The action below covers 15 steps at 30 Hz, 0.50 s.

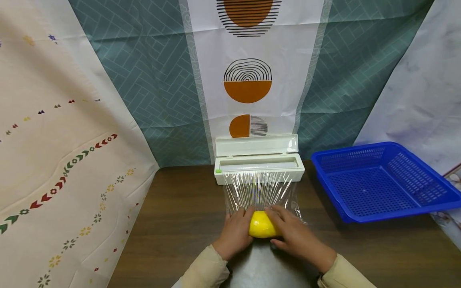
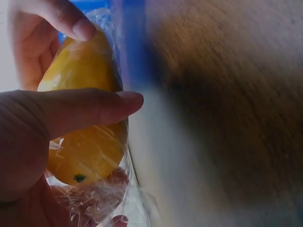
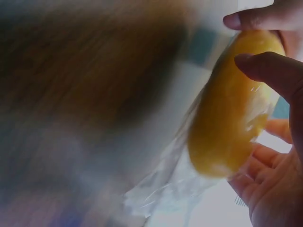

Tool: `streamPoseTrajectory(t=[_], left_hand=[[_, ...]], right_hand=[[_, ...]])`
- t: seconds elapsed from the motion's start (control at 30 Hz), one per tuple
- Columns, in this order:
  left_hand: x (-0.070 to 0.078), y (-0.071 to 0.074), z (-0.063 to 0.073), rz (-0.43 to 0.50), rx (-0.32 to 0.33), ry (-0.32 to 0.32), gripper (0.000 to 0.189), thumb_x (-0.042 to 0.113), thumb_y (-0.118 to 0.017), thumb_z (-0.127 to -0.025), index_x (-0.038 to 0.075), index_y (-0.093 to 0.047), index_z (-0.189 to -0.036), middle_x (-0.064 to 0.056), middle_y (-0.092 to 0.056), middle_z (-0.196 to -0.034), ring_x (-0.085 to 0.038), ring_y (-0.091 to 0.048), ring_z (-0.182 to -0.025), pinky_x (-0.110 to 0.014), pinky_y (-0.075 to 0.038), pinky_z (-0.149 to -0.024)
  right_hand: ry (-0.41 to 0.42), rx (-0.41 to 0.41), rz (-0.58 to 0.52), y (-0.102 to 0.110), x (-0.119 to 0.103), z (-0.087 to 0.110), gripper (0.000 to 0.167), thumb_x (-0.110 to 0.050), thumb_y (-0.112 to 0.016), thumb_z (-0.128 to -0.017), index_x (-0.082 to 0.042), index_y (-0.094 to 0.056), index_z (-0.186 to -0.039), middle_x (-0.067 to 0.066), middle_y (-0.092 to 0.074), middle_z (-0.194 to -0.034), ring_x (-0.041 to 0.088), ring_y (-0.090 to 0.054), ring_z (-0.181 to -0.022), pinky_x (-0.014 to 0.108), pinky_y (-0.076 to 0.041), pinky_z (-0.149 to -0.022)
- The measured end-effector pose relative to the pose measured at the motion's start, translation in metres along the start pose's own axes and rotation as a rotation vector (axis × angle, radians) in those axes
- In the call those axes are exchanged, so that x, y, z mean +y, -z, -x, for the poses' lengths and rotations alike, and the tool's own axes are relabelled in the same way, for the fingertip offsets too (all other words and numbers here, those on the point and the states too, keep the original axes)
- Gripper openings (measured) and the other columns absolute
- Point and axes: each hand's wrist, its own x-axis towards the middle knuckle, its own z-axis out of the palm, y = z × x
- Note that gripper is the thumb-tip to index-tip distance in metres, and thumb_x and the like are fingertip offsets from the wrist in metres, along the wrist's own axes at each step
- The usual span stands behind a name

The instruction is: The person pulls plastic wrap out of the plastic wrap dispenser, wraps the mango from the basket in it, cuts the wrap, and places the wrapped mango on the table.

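In the head view a smooth yellow oblong fruit point(image 1: 262, 226) lies between both hands, above the table's near part. My left hand point(image 1: 235, 232) grips its left end and my right hand point(image 1: 297, 237) holds the right end. Clear cling film point(image 1: 257, 194) stretches in pleats from a white film dispenser point(image 1: 256, 147) to the fruit. In the left wrist view film clings around the fruit point(image 2: 87, 149), which has a small green spot at one end; the left thumb lies across it. The right wrist view shows both thumbs on the fruit point(image 3: 227, 113), with fingers behind it.
The dispenser stands at the table's back edge with its lid raised. To the right is a blue plastic basket point(image 1: 385, 216). Beneath the hands the brown wooden table point(image 1: 173, 224) shows a grey shiny area point(image 1: 268, 266). Patterned cloths point(image 1: 162, 92) hang behind and at the sides.
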Motion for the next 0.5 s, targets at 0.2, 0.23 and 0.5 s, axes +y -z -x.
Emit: streamPoseTrajectory(t=[0.2,0.23,0.5], left_hand=[[-0.005,-0.002,-0.004,0.007,-0.051,0.014,0.073,0.020,-0.094,-0.067,0.013,-0.058,-0.129,-0.006,-0.062,-0.103,-0.024,-0.064,-0.093,-0.040,-0.042,-0.075],[-0.005,-0.002,-0.004,0.007,-0.059,0.015,0.072,0.020,-0.094,-0.067,0.013,-0.058,-0.129,-0.006,-0.063,-0.104,-0.024,-0.064,-0.094,-0.041,-0.043,-0.076],[-0.006,-0.003,-0.004,0.012,-0.082,0.017,0.075,0.018,-0.094,-0.066,0.013,-0.059,-0.132,-0.007,-0.063,-0.107,-0.025,-0.063,-0.096,-0.037,-0.040,-0.074]], right_hand=[[0.035,-0.017,0.020,-0.006,-0.006,-0.010,0.089,-0.018,-0.097,-0.068,-0.002,-0.055,-0.145,0.017,-0.057,-0.133,0.035,-0.061,-0.116,0.056,-0.053,-0.096],[0.036,-0.019,0.024,-0.008,-0.006,-0.011,0.086,-0.017,-0.096,-0.069,-0.002,-0.056,-0.143,0.016,-0.058,-0.131,0.034,-0.061,-0.115,0.055,-0.054,-0.095],[0.054,-0.037,0.063,-0.013,-0.002,-0.019,0.075,-0.018,-0.095,-0.068,-0.002,-0.062,-0.134,0.012,-0.060,-0.119,0.029,-0.060,-0.110,0.050,-0.054,-0.093]])
